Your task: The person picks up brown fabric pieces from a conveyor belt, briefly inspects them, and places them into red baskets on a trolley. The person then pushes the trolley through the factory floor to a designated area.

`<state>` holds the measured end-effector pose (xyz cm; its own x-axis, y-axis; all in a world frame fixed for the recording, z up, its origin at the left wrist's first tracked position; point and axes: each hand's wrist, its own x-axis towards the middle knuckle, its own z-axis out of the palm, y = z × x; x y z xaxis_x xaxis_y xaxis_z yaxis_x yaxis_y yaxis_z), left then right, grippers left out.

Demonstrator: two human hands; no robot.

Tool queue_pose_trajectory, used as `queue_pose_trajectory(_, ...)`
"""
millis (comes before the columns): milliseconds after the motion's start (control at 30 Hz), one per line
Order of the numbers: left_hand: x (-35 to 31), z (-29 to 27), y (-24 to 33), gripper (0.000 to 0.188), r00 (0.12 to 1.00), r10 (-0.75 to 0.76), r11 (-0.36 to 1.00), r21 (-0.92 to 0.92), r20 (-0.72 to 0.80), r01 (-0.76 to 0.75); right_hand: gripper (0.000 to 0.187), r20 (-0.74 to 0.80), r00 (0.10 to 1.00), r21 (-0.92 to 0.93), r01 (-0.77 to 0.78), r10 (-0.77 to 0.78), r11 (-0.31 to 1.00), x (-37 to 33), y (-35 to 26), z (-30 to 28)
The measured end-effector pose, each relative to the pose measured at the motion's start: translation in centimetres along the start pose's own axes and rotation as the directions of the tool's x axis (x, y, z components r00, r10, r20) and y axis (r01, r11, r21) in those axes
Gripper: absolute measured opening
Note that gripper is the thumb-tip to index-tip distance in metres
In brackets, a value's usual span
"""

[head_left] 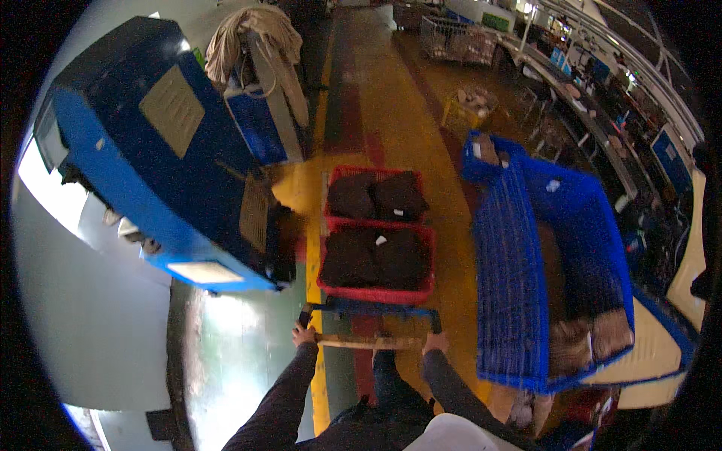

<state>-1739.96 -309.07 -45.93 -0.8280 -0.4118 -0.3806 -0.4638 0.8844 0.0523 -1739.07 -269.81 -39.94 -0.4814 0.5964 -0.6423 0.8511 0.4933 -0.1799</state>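
Observation:
Both my arms reach forward to a trolley handle [376, 307], a blue frame with dark upright ends. My left hand [304, 335] is closed round its left end and my right hand [435, 342] round its right end. Between the hands runs a tan bar or strap [365, 342]. Ahead of the handle stand two red plastic crates, a near one [376, 292] and a far one [353, 171], one behind the other. Dark brown, cloth-like pieces [406, 252] fill them, with small white tags on top. The trolley's deck is hidden beneath the crates.
Large blue machine [120, 161] close on the left; beyond it, a cabinet [263, 124] draped with cloth [252, 41]. On the right stand large blue bins [515, 278] and a yellow crate [455, 113]. A wire cage [459, 41] and long workbench [587, 109] lie farther off. A yellow line [320, 143] marks the floor.

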Motion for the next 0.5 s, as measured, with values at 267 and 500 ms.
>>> queue_pose_trajectory(267, 25.0, -5.7, 16.5, 0.051, 0.993, -0.061, 0.998, -0.022, -0.103, 0.059, 0.054, 0.059, 0.984, -0.471, 0.174, -0.166, 0.865, 27.5, -15.3, 1.2)
queue_pose_trajectory(500, 40.0, -8.5, 25.9, 0.059, 0.978, -0.091, 0.978, 0.17, -0.186, 0.123, 0.053, 0.149, 0.985, -0.25, 0.122, -0.086, 0.961, 28.9, -37.8, -12.2)
